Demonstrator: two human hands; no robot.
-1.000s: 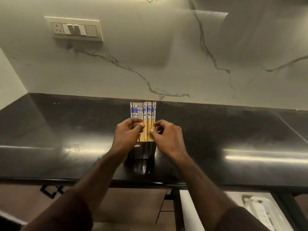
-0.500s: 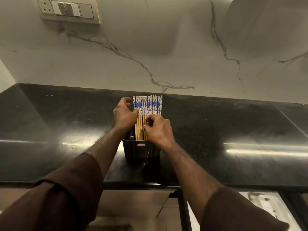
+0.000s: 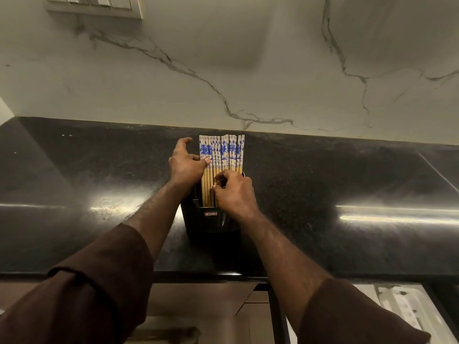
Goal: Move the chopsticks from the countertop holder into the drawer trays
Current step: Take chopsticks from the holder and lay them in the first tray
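Several wooden chopsticks (image 3: 221,152) with blue-and-white tops stand upright in a black holder (image 3: 211,223) on the dark countertop (image 3: 99,175). My left hand (image 3: 185,165) wraps the left side of the bundle, thumb across the front and fingers reaching behind. My right hand (image 3: 234,192) pinches the shafts at the bundle's right front, just above the holder's rim. The lower ends of the chopsticks are hidden inside the holder. A pale drawer tray (image 3: 407,311) shows at the bottom right, below the counter edge.
A marble-look wall (image 3: 248,70) rises behind the counter, with a switch plate (image 3: 94,4) at the top left. The counter's front edge (image 3: 223,276) runs across below my forearms. Brown cabinet fronts (image 3: 198,301) lie under it.
Both hands have shifted from pinching the bundle's front to gripping its sides, the left hand moving up and around the left edge. The camera has come closer and tilted down.
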